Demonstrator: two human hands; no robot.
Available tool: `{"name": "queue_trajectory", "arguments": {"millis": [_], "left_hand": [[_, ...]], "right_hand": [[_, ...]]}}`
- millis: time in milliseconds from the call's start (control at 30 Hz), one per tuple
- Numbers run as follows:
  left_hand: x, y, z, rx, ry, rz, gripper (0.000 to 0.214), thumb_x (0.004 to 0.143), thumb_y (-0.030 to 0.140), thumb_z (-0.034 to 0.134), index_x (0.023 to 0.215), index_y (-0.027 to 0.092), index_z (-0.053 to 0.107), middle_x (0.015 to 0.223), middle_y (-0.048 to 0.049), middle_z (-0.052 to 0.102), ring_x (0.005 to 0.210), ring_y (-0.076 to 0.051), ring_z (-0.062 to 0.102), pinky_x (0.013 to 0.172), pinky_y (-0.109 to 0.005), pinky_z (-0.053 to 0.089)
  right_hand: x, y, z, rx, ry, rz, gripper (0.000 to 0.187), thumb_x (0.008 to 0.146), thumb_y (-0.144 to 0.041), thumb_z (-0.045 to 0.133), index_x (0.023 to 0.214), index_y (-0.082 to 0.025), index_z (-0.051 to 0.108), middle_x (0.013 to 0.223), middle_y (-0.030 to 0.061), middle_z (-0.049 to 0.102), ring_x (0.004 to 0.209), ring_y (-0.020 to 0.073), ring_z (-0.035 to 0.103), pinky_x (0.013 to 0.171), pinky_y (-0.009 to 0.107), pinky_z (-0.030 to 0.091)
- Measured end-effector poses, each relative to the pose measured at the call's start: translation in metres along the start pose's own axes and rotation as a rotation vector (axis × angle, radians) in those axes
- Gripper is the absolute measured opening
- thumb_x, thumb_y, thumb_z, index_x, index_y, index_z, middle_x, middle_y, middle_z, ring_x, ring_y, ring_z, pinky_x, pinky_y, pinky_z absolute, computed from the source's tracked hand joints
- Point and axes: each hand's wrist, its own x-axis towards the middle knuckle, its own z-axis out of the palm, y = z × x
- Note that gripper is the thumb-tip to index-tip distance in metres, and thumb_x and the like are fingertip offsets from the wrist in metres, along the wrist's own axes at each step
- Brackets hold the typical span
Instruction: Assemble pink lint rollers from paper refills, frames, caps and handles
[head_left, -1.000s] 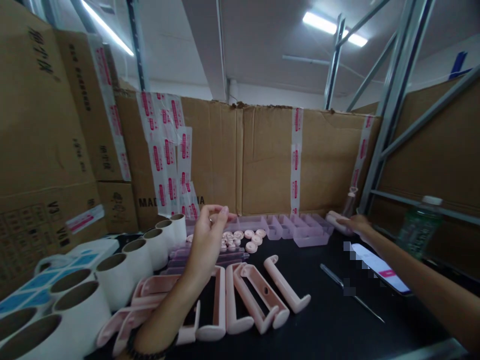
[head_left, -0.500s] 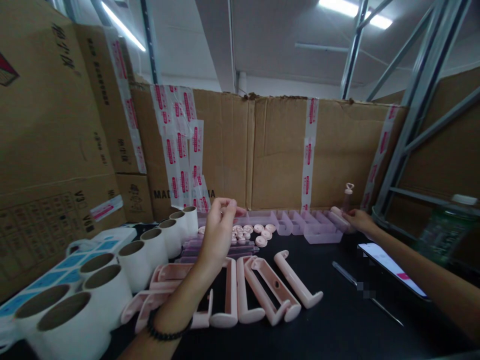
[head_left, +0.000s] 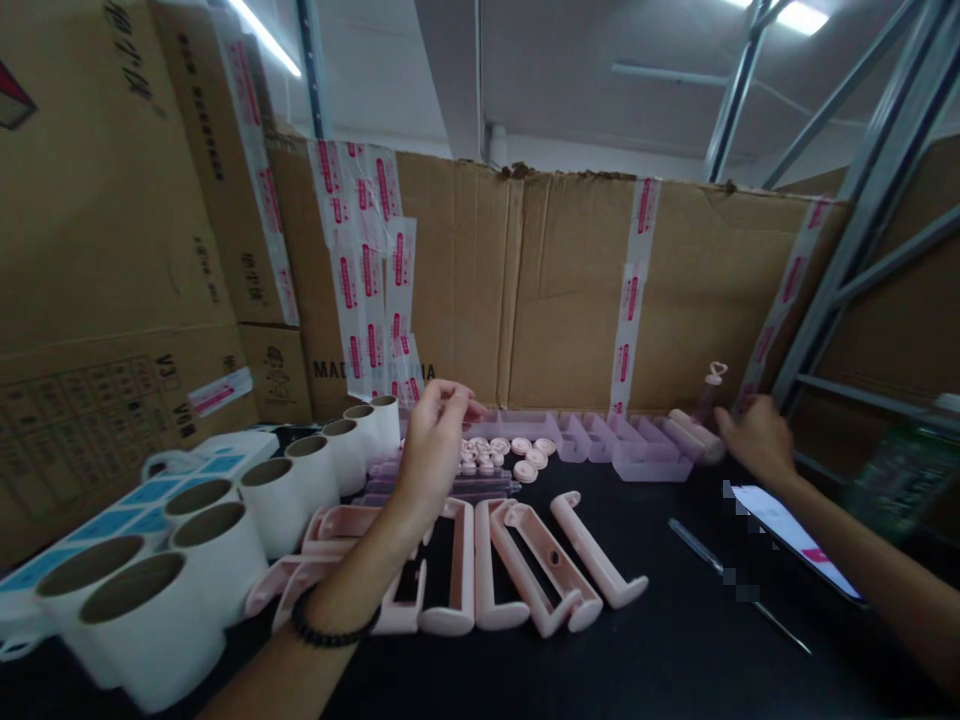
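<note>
My left hand [head_left: 439, 435], a black bead bracelet on its wrist, is raised over the purple translucent strips [head_left: 442, 488] and small pink round parts [head_left: 523, 470]. Its fingers are bent and pinched together; whatever may be between them is too small to make out. At the far right, my right hand [head_left: 759, 440] hovers with fingers apart, just right of a pale pink cylinder [head_left: 691, 432] and a small clear item with a heart-shaped top [head_left: 716, 374]. Nothing shows in its grasp. Pink plastic frames [head_left: 501, 590] lie nearer, partly behind my left forearm.
White cardboard-core rolls [head_left: 142, 630] line the left side. Lilac trays [head_left: 651, 462] stand at the back before a cardboard wall [head_left: 457, 290]. A pen-like tool [head_left: 694, 543], a lit phone [head_left: 799, 545] and a green bottle [head_left: 900, 470] are on the right.
My right hand has risen and moved right, away from the pink cylinder, its fingers parting. My left hand keeps its pinched shape in nearly the same place. The view has shifted slightly.
</note>
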Motion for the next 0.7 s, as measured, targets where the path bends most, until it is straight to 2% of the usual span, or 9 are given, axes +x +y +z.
{"name": "queue_trajectory", "arguments": {"millis": [67, 133, 233, 300, 333, 400, 467, 567, 700], "left_hand": [[0.000, 0.001, 0.000, 0.014, -0.002, 0.021, 0.013, 0.086, 0.032, 0.060, 0.083, 0.020, 0.059, 0.073, -0.0039, 0.071, 0.073, -0.020, 0.066, 0.073, -0.031, 0.048], [0.001, 0.001, 0.000, 0.028, -0.005, 0.043, 0.012, 0.085, 0.031, 0.060, 0.083, 0.020, 0.060, 0.072, -0.0036, 0.070, 0.072, -0.019, 0.065, 0.073, -0.031, 0.048], [0.003, -0.001, -0.001, 0.046, -0.009, 0.068, 0.012, 0.084, 0.031, 0.061, 0.081, 0.020, 0.060, 0.070, -0.0028, 0.069, 0.071, -0.019, 0.064, 0.073, -0.031, 0.048], [0.005, -0.002, -0.003, 0.064, -0.010, 0.072, 0.012, 0.083, 0.031, 0.062, 0.080, 0.020, 0.060, 0.069, -0.0022, 0.068, 0.070, -0.019, 0.063, 0.073, -0.031, 0.047], [0.006, -0.004, -0.004, 0.077, -0.014, 0.072, 0.011, 0.082, 0.031, 0.063, 0.079, 0.020, 0.060, 0.068, -0.0019, 0.067, 0.070, -0.019, 0.063, 0.072, -0.030, 0.047], [0.008, -0.006, -0.005, 0.118, -0.029, 0.072, 0.010, 0.080, 0.029, 0.064, 0.077, 0.020, 0.060, 0.067, -0.0015, 0.066, 0.069, -0.019, 0.063, 0.072, -0.030, 0.047], [0.008, -0.010, -0.007, 0.181, -0.051, 0.085, 0.008, 0.079, 0.027, 0.063, 0.076, 0.021, 0.060, 0.067, -0.0017, 0.065, 0.070, -0.019, 0.063, 0.070, -0.030, 0.046], [0.007, -0.015, -0.008, 0.284, -0.090, 0.126, 0.007, 0.082, 0.026, 0.060, 0.078, 0.021, 0.059, 0.070, -0.0021, 0.065, 0.071, -0.019, 0.063, 0.069, -0.029, 0.045], [0.004, -0.016, -0.007, 0.374, -0.127, 0.173, 0.006, 0.086, 0.023, 0.055, 0.081, 0.020, 0.057, 0.072, -0.0016, 0.064, 0.072, -0.019, 0.063, 0.068, -0.029, 0.045]], "right_hand": [[-0.011, -0.028, -0.011, 0.032, 0.023, -0.113, 0.038, 0.089, -0.036, 0.057, 0.117, -0.012, 0.064, 0.112, 0.0231, 0.070, 0.099, 0.0327, 0.066, 0.083, 0.042, 0.047], [-0.029, -0.068, -0.020, 0.098, -0.097, -0.274, 0.022, 0.089, -0.035, 0.058, 0.101, -0.021, 0.069, 0.098, 0.0107, 0.073, 0.087, 0.0243, 0.067, 0.081, 0.035, 0.048], [-0.066, -0.138, -0.026, 0.281, -0.470, -0.650, 0.017, 0.089, -0.031, 0.059, 0.094, -0.022, 0.073, 0.093, 0.0066, 0.074, 0.083, 0.0228, 0.066, 0.080, 0.035, 0.048], [-0.089, -0.178, -0.025, 0.347, -0.698, -0.801, 0.017, 0.089, -0.026, 0.059, 0.092, -0.021, 0.075, 0.092, 0.0070, 0.074, 0.085, 0.0230, 0.065, 0.080, 0.036, 0.047], [-0.099, -0.193, -0.023, 0.365, -0.756, -0.834, 0.014, 0.087, -0.025, 0.063, 0.090, -0.022, 0.076, 0.090, 0.0057, 0.074, 0.083, 0.0218, 0.066, 0.078, 0.034, 0.047], [-0.112, -0.212, -0.018, 0.371, -0.837, -0.862, 0.009, 0.083, -0.026, 0.068, 0.084, -0.022, 0.076, 0.084, 0.0031, 0.074, 0.075, 0.0188, 0.065, 0.071, 0.030, 0.045], [-0.120, -0.219, -0.015, 0.346, -0.869, -0.845, 0.014, 0.083, -0.032, 0.070, 0.073, -0.022, 0.073, 0.071, 0.0015, 0.071, 0.063, 0.0162, 0.061, 0.060, 0.028, 0.040], [-0.126, -0.213, -0.018, 0.272, -0.863, -0.765, 0.030, 0.084, -0.041, 0.070, 0.061, -0.021, 0.066, 0.057, 0.0015, 0.064, 0.052, 0.0149, 0.053, 0.051, 0.028, 0.032], [-0.138, -0.198, -0.028, 0.124, -0.776, -0.554, 0.030, 0.084, -0.040, 0.069, 0.063, -0.021, 0.060, 0.057, 0.0015, 0.062, 0.053, 0.0157, 0.056, 0.050, 0.028, 0.030]]}}
